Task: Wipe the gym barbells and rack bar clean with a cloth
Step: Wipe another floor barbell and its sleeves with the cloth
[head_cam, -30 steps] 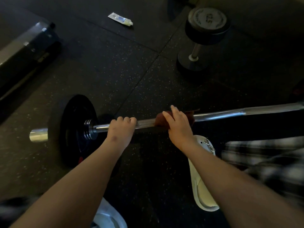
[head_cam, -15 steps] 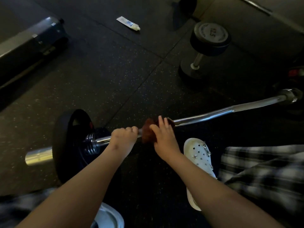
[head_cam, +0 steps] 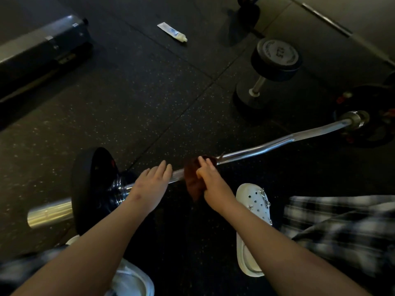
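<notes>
Dim light, black speckled rubber floor tiles (head_cam: 132, 107), dark boxy equipment base (head_cam: 40, 50) at upper left

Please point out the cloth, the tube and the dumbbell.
cloth (head_cam: 192, 186), head view, on its hanging fold.
tube (head_cam: 172, 32), head view, on its body.
dumbbell (head_cam: 276, 54), head view, on its upper end plate.
</notes>
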